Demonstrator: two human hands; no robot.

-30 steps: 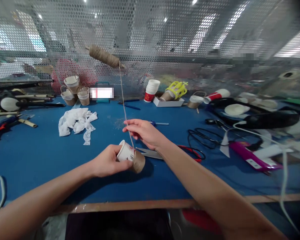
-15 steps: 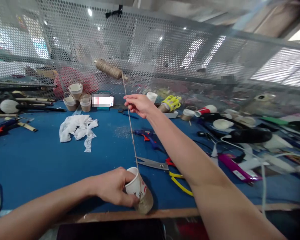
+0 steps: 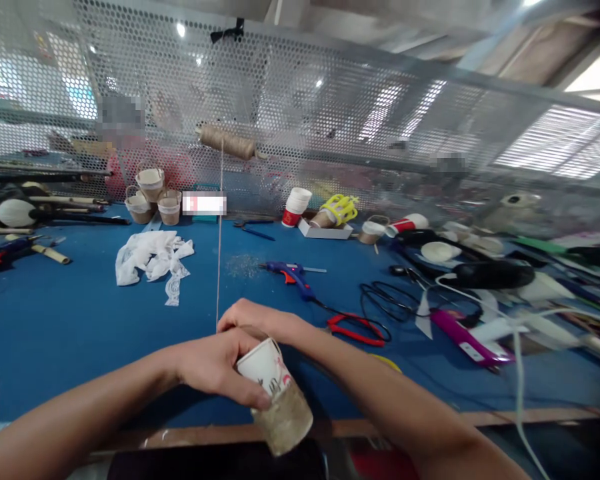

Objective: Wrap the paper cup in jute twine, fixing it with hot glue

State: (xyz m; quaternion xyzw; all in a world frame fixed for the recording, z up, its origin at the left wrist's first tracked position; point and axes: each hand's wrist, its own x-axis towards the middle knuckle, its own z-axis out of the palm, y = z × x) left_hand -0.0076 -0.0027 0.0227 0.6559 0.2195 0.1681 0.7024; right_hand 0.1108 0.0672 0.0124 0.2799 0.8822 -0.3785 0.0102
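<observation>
My left hand [image 3: 219, 365] grips a white paper cup [image 3: 266, 368] at its rim and side. Brown twine covers the lower part of the cup, which leans with its base to the lower right, over the table edge. Just behind the cup is my right hand [image 3: 250, 319], bent over with fingers curled at the twine strand [image 3: 219, 267]; its fingertips are partly hidden. The strand runs taut up to the twine spool [image 3: 227, 143] on the mesh panel. Beneath my right forearm, red scissor handles [image 3: 357, 330] show, with the blades covered.
A blue glue gun [image 3: 295, 277] and its black cable lie beyond my hands. White lace [image 3: 155, 257] is heaped at left. Small twine-wrapped cups [image 3: 170, 207] stand at the back, left of stacked paper cups [image 3: 296, 205]. A purple tool [image 3: 470, 339] and cables crowd the right.
My right hand has come down and toward me from the raised strand to behind the cup. The strand has shifted left. The cup is tilted more, its base nearer me.
</observation>
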